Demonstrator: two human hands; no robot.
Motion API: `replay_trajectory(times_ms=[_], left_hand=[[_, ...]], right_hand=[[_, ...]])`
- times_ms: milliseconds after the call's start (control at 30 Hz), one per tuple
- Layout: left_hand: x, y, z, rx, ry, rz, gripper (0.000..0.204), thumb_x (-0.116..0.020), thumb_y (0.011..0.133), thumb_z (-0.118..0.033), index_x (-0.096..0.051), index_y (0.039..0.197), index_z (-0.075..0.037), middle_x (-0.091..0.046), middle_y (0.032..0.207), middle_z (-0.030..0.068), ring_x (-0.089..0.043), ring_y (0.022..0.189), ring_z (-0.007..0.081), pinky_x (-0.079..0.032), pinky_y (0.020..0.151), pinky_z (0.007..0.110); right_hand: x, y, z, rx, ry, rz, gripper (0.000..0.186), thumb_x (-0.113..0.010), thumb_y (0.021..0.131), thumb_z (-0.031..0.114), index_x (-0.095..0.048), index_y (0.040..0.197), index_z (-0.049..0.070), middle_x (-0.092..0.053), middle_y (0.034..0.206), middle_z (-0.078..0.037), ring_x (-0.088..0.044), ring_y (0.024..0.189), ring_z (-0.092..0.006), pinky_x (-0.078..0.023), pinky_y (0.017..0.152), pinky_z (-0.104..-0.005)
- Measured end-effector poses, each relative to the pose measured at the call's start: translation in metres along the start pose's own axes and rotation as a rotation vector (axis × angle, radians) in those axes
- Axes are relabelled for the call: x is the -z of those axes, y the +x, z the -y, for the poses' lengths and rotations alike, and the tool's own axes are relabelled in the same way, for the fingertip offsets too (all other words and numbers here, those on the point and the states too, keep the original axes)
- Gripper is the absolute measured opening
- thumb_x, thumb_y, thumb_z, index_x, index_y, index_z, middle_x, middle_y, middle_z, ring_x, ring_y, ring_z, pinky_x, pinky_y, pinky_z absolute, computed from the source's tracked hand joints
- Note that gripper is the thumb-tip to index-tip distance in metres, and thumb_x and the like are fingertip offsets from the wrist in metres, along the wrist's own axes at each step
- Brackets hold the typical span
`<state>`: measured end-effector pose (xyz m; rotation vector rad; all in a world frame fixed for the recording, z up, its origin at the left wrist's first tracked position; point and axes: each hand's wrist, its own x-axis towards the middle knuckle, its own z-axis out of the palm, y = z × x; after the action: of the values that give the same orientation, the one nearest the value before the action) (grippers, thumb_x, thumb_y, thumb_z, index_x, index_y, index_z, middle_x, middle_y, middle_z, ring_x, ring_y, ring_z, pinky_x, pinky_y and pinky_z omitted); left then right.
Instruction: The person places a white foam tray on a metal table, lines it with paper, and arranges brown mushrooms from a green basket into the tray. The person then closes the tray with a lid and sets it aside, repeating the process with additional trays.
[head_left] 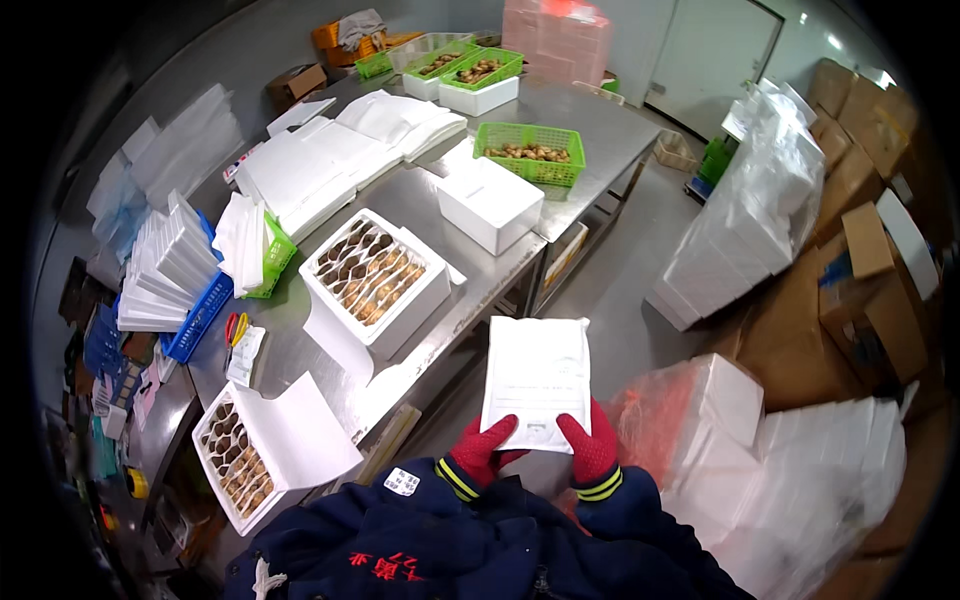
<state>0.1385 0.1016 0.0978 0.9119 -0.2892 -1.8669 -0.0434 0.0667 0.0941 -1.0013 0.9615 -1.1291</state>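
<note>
Now hands (480, 452) (594, 445) grip packet (537, 375) edges; floor (606, 288) shows beyond.

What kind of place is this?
Probably a produce packing room: an open white foam box with brown, rounded pieces in neat rows sits on a metal table, a green basket holds loose brown pieces, and cardboard boxes are piled at the right.

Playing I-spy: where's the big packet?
In the head view, the big packet is right of centre, in the left hand and right hand, near the table.
</note>
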Motion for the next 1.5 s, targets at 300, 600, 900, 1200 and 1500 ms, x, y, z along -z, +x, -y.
replay_trajectory(times_ms=[300, 600, 900, 1200, 1500], left_hand=[[0.041, 0.191, -0.117, -0.593, 0.568, -0.13, 0.049, -0.053, 0.093, -0.033, -0.044, 0.131, -0.004, -0.057, 0.117, 0.0112, -0.057, 0.105, 0.0208, -0.047, 0.086, 0.033], [0.086, 0.397, -0.193, -0.553, 0.666, -0.828, 0.076, -0.072, 0.076, -0.038, -0.04, 0.133, 0.001, -0.049, 0.127, 0.0224, -0.055, 0.103, 0.0304, -0.045, 0.089, 0.037], [0.093, 0.448, -0.205, -0.568, 0.543, -0.992, 0.055, -0.06, 0.087, -0.028, -0.043, 0.134, -0.006, -0.048, 0.13, 0.0187, -0.051, 0.112, 0.0287, -0.042, 0.094, 0.035], [0.08, 0.454, -0.197, -0.64, 0.552, -1.029, 0.046, -0.054, 0.091, -0.017, -0.043, 0.135, -0.009, -0.046, 0.131, 0.0173, -0.049, 0.117, 0.0281, -0.04, 0.098, 0.035], [0.082, 0.466, -0.197, -0.639, 0.459, -0.982, 0.051, -0.057, 0.088, -0.019, -0.042, 0.136, -0.011, -0.051, 0.122, 0.0167, -0.057, 0.094, 0.0236, -0.045, 0.086, 0.034]], right_hand=[[-0.003, 0.248, 0.052, 0.011, -0.133, 0.056, 0.05, -0.065, 0.082, 0.006, -0.048, 0.128, -0.005, -0.06, 0.115, -0.011, -0.056, 0.103, -0.0182, -0.044, 0.089, -0.0294], [-0.018, 0.486, 0.062, -0.227, -0.234, 0.292, 0.054, -0.069, 0.079, 0.01, -0.049, 0.128, -0.002, -0.063, 0.109, -0.01, -0.063, 0.09, -0.0178, -0.051, 0.077, -0.0293], [-0.039, 0.626, -0.016, -0.666, -0.194, 0.446, 0.053, -0.072, 0.078, 0.017, -0.052, 0.127, 0.01, -0.062, 0.106, -0.005, -0.061, 0.093, -0.0208, -0.052, 0.07, -0.0377], [-0.05, 0.638, -0.051, 0.532, -1.109, 0.735, 0.068, -0.067, 0.079, 0.025, -0.038, 0.134, -0.001, -0.044, 0.13, -0.024, -0.045, 0.12, -0.0368, -0.04, 0.098, -0.0453], [-0.075, 0.67, -0.086, 0.442, -1.573, 1.41, 0.047, -0.076, 0.061, 0.025, -0.056, 0.1, 0.01, -0.056, 0.097, -0.015, -0.053, 0.094, -0.0362, -0.045, 0.082, -0.045]])
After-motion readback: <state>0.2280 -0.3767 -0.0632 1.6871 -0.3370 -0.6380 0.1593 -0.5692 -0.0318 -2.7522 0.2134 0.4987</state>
